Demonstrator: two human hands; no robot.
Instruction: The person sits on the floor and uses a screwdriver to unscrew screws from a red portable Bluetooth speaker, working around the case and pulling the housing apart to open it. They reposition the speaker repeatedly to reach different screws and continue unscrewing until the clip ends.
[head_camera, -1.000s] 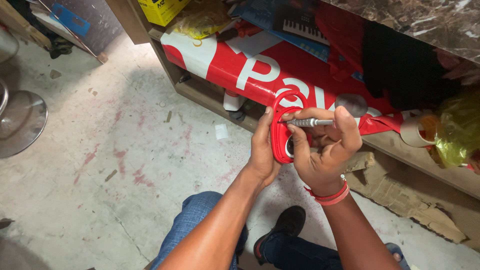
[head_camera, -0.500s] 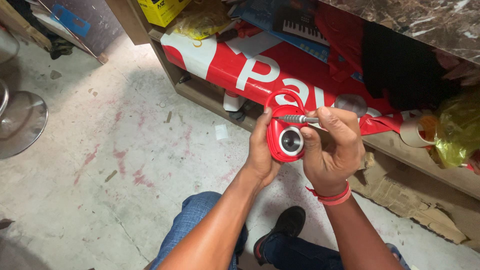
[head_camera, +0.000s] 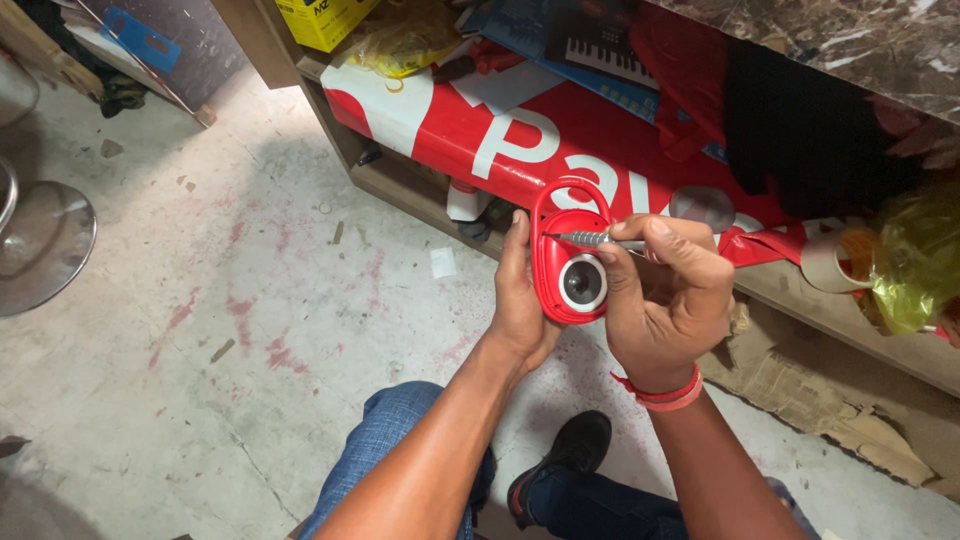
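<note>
Left hand (head_camera: 520, 300) grips the red round device (head_camera: 570, 265) by its edge, held above the floor (head_camera: 250, 300). Right hand (head_camera: 665, 290) closed around a screwdriver (head_camera: 590, 239), tip against the device's upper left rim.

both forearms bare, no sleeves. the right hand (head_camera: 665, 295) has a red band (head_camera: 660, 392) looped twice around its wrist; the left hand (head_camera: 520, 300) wears nothing. blue denim jeans (head_camera: 385, 450) and a black shoe (head_camera: 560, 465).

I see a glossy red plastic casing (head_camera: 560, 262), a knurled metal screwdriver shaft (head_camera: 590, 239), crumpled brown cardboard (head_camera: 850, 400), and rough stained concrete floor (head_camera: 250, 300).
</note>
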